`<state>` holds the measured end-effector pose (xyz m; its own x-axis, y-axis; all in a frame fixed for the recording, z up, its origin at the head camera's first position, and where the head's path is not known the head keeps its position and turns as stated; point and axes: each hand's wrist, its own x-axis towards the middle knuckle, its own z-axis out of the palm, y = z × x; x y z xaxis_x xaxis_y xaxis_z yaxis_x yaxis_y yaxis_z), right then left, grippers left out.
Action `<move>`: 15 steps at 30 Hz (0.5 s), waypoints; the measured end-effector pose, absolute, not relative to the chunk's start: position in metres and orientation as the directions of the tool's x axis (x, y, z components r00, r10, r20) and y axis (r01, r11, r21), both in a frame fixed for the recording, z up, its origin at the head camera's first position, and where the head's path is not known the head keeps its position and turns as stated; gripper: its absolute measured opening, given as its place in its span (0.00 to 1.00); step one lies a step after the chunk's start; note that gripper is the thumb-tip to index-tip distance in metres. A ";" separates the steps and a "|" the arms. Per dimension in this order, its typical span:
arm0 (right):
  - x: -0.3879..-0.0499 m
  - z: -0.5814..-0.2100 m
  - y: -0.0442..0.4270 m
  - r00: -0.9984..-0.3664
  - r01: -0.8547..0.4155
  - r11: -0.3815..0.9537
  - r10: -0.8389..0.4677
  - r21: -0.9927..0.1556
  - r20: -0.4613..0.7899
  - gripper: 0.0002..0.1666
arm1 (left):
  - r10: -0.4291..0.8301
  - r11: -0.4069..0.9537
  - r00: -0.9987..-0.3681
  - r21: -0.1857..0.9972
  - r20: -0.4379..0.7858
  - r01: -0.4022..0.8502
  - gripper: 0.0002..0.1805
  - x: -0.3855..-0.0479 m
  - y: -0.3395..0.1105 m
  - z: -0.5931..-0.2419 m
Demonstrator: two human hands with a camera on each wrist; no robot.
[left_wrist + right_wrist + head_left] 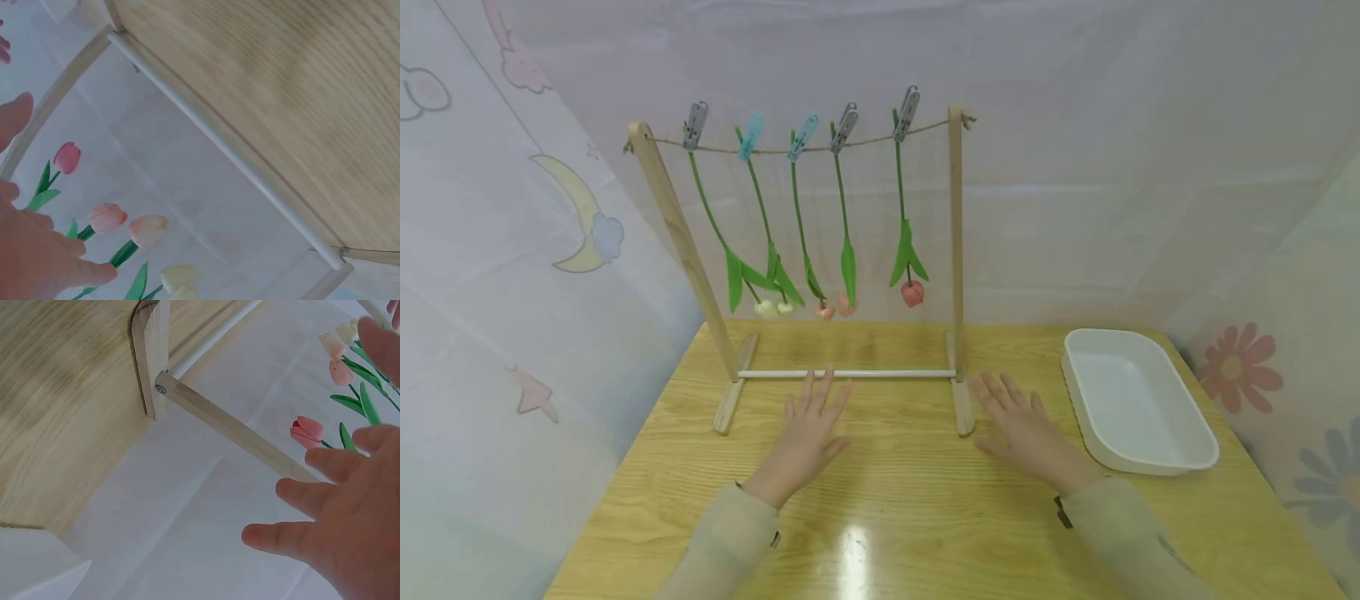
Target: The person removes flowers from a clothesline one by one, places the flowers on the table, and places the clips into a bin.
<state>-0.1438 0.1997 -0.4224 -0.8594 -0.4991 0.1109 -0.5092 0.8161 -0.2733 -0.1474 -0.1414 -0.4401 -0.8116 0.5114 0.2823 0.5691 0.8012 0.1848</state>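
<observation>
Several artificial tulips hang heads down from a twine line [872, 142] on a wooden rack [957, 242]. Grey clothespins [696, 127] and light blue clothespins [750, 137] clip their stems. A deep pink tulip [912, 293] is rightmost, pale pink tulips [846, 305] are in the middle, and a cream tulip [766, 309] is at the left. My left hand [803, 442] spreads its fingers in front of the rack's white crossbar [895, 374], holding nothing. Beside the rack's right foot [962, 408], my right hand [1026, 437] also has straight, spread fingers and holds nothing.
A white plastic basin [1078, 400] sits on the right of the wooden table [910, 517], beyond my right hand. Behind and beside the table hangs a pale printed cloth [1112, 183] with moon, star and flower patterns.
</observation>
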 end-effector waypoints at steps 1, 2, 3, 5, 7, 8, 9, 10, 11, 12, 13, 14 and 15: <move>-0.145 -0.423 0.199 -0.862 -0.505 0.817 -0.493 -0.277 0.120 0.51 | 0.498 0.805 -0.818 0.200 0.288 0.559 0.45 -0.149 -0.143 -0.441; -0.146 -0.423 0.199 -0.865 -0.501 0.819 -0.485 -0.280 0.127 0.51 | 0.484 0.809 -0.826 0.214 0.289 0.548 0.45 -0.150 -0.144 -0.443; -0.148 -0.424 0.198 -0.868 -0.496 0.820 -0.478 -0.286 0.135 0.51 | 0.471 0.812 -0.834 0.226 0.288 0.537 0.45 -0.151 -0.145 -0.444; -0.150 -0.424 0.196 -0.875 -0.483 0.819 -0.460 -0.311 0.147 0.50 | 0.445 0.821 -0.847 0.246 0.292 0.516 0.45 -0.153 -0.148 -0.445; -0.152 -0.424 0.195 -0.883 -0.468 0.816 -0.444 -0.339 0.151 0.49 | 0.417 0.832 -0.862 0.261 0.288 0.489 0.45 -0.155 -0.150 -0.447; -0.152 -0.424 0.194 -0.885 -0.465 0.814 -0.438 -0.349 0.158 0.49 | 0.404 0.838 -0.868 0.264 0.288 0.478 0.45 -0.156 -0.152 -0.447; -0.153 -0.425 0.194 -0.887 -0.460 0.811 -0.431 -0.361 0.163 0.49 | 0.391 0.842 -0.874 0.272 0.288 0.466 0.46 -0.156 -0.153 -0.448; -0.153 -0.424 0.193 -0.889 -0.458 0.808 -0.425 -0.370 0.171 0.48 | 0.378 0.846 -0.879 0.278 0.290 0.455 0.45 -0.157 -0.155 -0.449; -0.154 -0.424 0.192 -0.890 -0.455 0.806 -0.420 -0.378 0.175 0.48 | 0.369 0.847 -0.883 0.287 0.291 0.448 0.45 -0.157 -0.156 -0.449; -0.154 -0.425 0.191 -0.892 -0.452 0.803 -0.415 -0.388 0.179 0.48 | 0.359 0.848 -0.886 0.294 0.293 0.441 0.45 -0.157 -0.158 -0.450; -0.155 -0.425 0.190 -0.892 -0.452 0.799 -0.410 -0.398 0.189 0.48 | 0.351 0.846 -0.888 0.306 0.298 0.437 0.45 -0.158 -0.160 -0.451; -0.155 -0.426 0.190 -0.892 -0.453 0.794 -0.407 -0.405 0.198 0.47 | 0.344 0.842 -0.889 0.320 0.301 0.434 0.44 -0.158 -0.161 -0.452; -0.156 -0.426 0.189 -0.892 -0.451 0.790 -0.403 -0.416 0.203 0.47 | 0.338 0.838 -0.890 0.333 0.306 0.433 0.44 -0.158 -0.163 -0.453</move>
